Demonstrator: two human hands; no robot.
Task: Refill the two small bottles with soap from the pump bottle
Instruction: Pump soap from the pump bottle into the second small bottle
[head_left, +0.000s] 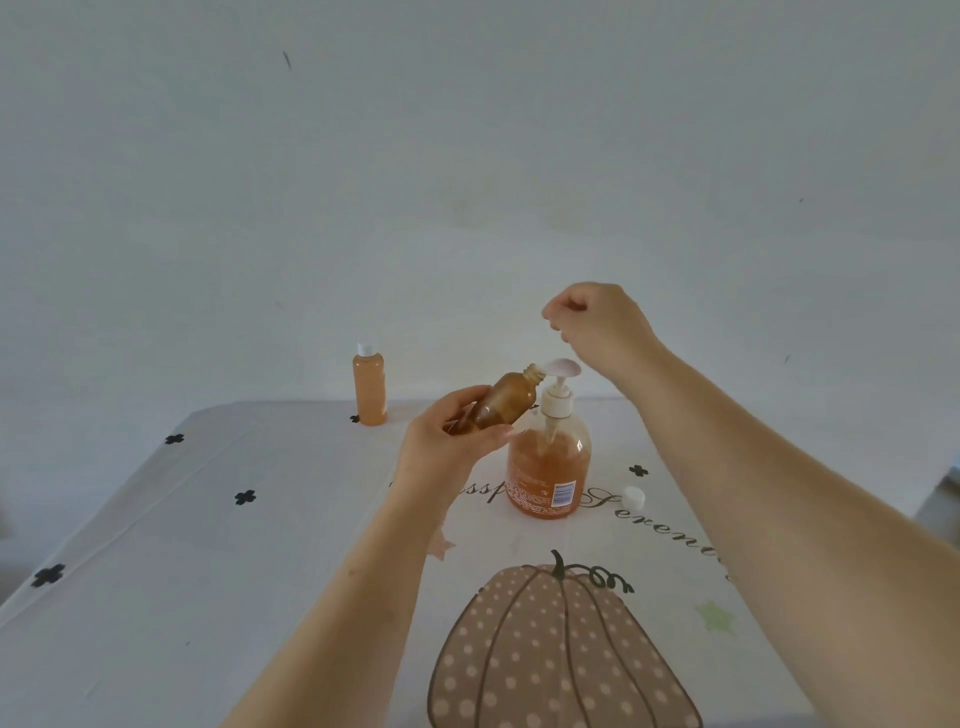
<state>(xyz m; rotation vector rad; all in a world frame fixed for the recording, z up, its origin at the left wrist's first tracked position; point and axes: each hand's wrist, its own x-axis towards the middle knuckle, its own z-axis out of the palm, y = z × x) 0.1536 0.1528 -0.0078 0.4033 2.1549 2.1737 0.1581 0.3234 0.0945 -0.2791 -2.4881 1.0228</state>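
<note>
Nearest to us, a spotted pumpkin print (561, 654) spreads across the cloth-covered tabletop (208, 571). Just past it, the left hand (447, 452) is up off the cloth, its fingers (470, 402) and thumb wrapped round the base of 1 small brown bottle (506, 402). The bottle is uncapped and tilted, its open neck right against the spout of the pump bottle (549, 467), which stands upright on the tabletop, about 2 thirds full of orange soap. A white cap (634, 498) lies on the cloth just to the right of it. Above the pump head hovers the right hand (597, 322), fingers curled into a loose fist, gripping nothing, clear of the pump. Farthest back, near the tabletop's far edge, the second small bottle (370, 387) stands capped, full of orange soap.
</note>
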